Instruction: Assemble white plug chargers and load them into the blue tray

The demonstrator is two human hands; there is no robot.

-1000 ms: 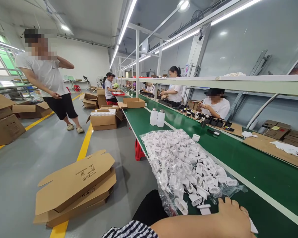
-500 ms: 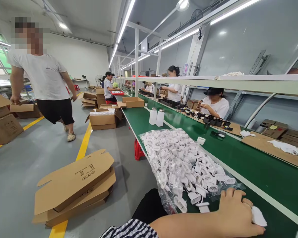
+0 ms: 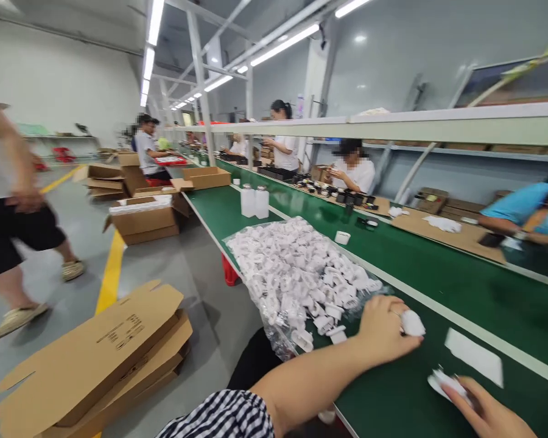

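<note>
My left hand [image 3: 386, 328] rests at the near right corner of the pile, its fingers curled round a white plastic part [image 3: 412, 323]. Lower right, my right hand [image 3: 481, 404] pinches another white piece [image 3: 445, 384], slightly blurred, with a thin metallic bit on it. A flat white rectangle [image 3: 475, 356] lies on the green table [image 3: 393, 395] just beyond my right hand. Many small white plastic parts [image 3: 296, 261] are heaped on a clear plastic bag [image 3: 281, 340] left of my left hand. One white part [image 3: 342, 236] sits apart behind the heap.
Two white bottles [image 3: 254, 201] stand behind the heap. An open cardboard box [image 3: 205, 177] is farther back. Flattened cartons [image 3: 95, 359] lie on the floor at left. Across the table, people work at brown boards [image 3: 447, 237]; a person walks at far left.
The view has swung right and my right hand with its white piece has come into sight. A blue-sleeved person now shows at right. The walking person has shifted toward the left edge.
</note>
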